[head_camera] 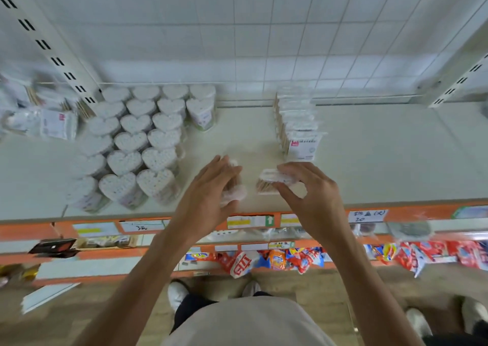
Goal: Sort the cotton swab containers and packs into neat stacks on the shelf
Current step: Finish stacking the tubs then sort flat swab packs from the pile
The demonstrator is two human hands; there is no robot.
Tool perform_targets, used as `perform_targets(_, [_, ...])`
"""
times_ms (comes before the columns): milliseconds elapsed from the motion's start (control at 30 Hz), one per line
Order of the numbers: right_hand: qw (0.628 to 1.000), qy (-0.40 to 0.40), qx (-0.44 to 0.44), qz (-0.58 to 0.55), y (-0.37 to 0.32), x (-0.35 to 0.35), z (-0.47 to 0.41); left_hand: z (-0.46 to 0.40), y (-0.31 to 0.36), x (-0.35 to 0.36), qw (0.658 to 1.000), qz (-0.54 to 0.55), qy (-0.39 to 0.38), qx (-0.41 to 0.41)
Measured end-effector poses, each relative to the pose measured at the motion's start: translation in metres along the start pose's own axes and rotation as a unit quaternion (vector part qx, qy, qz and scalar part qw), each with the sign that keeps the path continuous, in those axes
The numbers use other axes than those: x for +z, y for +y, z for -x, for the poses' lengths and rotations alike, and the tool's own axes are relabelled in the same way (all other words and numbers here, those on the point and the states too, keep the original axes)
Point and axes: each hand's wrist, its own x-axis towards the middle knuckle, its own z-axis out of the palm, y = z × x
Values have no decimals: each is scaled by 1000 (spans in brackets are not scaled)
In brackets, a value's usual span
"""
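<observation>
A small clear pack of swabs [273,180] sits low over the front of the white shelf [383,161], pinched in the grip of the right hand [311,190], whose fingers curl round its right end. Just to its left, a second pack [235,187] is held in the left hand [211,187], fingers wrapped over its top; the two packs are near each other but apart. Behind the right hand, a row of upright swab packs [298,124] runs back toward the tiled wall [250,29]. To the left stand heart-shaped swab containers [137,145] in close rows. Further left lies a loose heap of bagged packs [45,121], blurred. Orange price strips [158,225] edge the shelf front.
</observation>
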Motion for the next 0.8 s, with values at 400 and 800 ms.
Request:
perform_targets(400, [1000, -8, -13, -24, -4, -21, 12, 10, 35, -7, 998, 40, 47, -5])
perform_targets(800, [998, 55, -23, -31, -29, -35, 5, -5, 62, -12, 984, 155, 85, -15])
